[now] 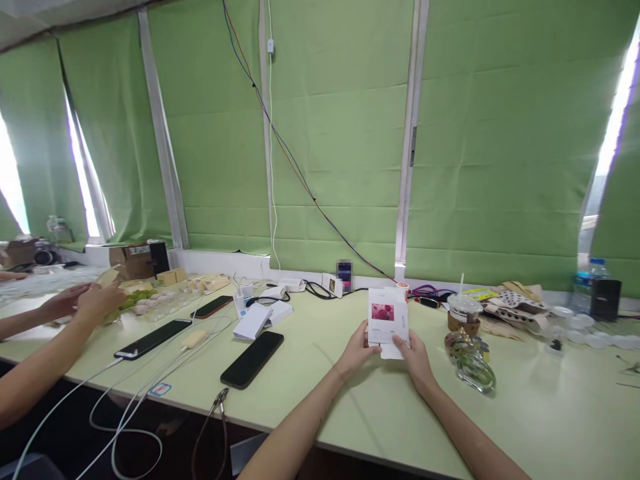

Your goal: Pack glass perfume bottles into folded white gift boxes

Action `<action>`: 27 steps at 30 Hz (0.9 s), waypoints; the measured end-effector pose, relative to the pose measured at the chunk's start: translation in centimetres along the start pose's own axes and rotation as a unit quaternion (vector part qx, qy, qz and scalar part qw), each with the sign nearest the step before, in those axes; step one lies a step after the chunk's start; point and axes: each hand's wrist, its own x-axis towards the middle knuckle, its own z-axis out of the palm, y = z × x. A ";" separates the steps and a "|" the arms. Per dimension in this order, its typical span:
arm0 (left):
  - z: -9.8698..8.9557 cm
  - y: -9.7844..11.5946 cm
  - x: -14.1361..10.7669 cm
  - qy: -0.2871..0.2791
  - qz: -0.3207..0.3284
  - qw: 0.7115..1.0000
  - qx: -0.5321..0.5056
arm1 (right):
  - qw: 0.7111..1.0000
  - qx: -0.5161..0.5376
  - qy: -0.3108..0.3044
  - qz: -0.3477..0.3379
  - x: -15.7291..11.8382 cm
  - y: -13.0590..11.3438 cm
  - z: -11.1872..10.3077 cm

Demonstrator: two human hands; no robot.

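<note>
A white card box (385,330) with a pink-red flower picture is held upright above the pale green table (320,400). My left hand (357,353) grips its lower left side, and my right hand (413,357) its lower right, with the thumb on the front. A white flap hangs below the box between the hands. To the left, a black phone (253,360) lies beside several white boxes (253,321). Right of my hands sits a clear glass-like object (470,363) near a cup with a straw (463,312).
At the left, another person's hands (93,300) work near a long phone (153,339), with white cables (145,400) over the table edge. A water bottle (597,283) and black box (605,300) stand at the back right. Green blinds (340,133) hang behind.
</note>
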 end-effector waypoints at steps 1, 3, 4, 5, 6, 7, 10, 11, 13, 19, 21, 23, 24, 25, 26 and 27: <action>0.0 -0.1 0.0 -0.004 -0.002 1.000 0.003 | 1.000 0.004 0.003 0.002 0.1 0.1 0.0; -0.1 -0.1 0.1 0.008 -0.003 1.000 0.008 | 1.000 0.009 0.005 0.005 0.1 0.2 0.1; -0.2 0.0 0.2 0.016 -0.002 1.000 0.012 | 1.000 0.010 0.005 0.006 0.2 0.3 0.1; -0.3 0.0 0.3 0.023 -0.001 1.000 0.017 | 1.000 0.010 0.005 0.008 0.2 0.4 0.2; -0.4 0.0 0.3 0.030 0.000 0.999 0.023 | 1.000 0.008 0.007 0.010 0.2 0.5 0.3; -0.5 0.0 0.3 0.037 0.001 0.999 0.030 | 1.000 0.005 0.010 0.011 0.2 0.7 0.3; -0.8 -0.2 0.2 0.068 0.002 0.996 0.060 | 1.000 -0.004 0.020 0.012 0.1 0.9 0.3; -0.9 -0.3 0.2 0.081 0.003 0.994 0.071 | 1.000 -0.005 0.022 0.012 0.0 0.9 0.3; -1.1 -0.5 0.2 0.106 0.007 0.990 0.095 | 1.000 -0.005 0.020 0.011 -0.2 0.9 0.3; -1.3 -0.4 0.2 0.138 0.040 0.975 0.168 | 1.000 0.011 -0.001 0.024 -0.4 0.6 0.5; -1.3 -0.3 0.1 0.136 0.050 0.971 0.190 | 0.999 0.018 0.001 0.037 -0.4 0.7 0.6; -1.3 -0.2 0.0 0.132 0.060 0.967 0.209 | 0.998 0.028 0.004 0.051 -0.2 0.9 0.6; -1.3 -0.1 -0.1 0.130 0.065 0.965 0.216 | 0.998 0.034 0.005 0.057 -0.1 1.0 0.6; -1.2 -0.1 -0.1 0.127 0.070 0.964 0.222 | 0.997 0.041 0.007 0.061 -0.1 1.1 0.6; -1.2 -0.1 -0.1 0.124 0.075 0.963 0.227 | 0.997 0.048 0.009 0.064 0.0 1.2 0.6; -1.2 0.0 -0.1 0.122 0.079 0.962 0.231 | 0.996 0.054 0.010 0.066 0.1 1.2 0.6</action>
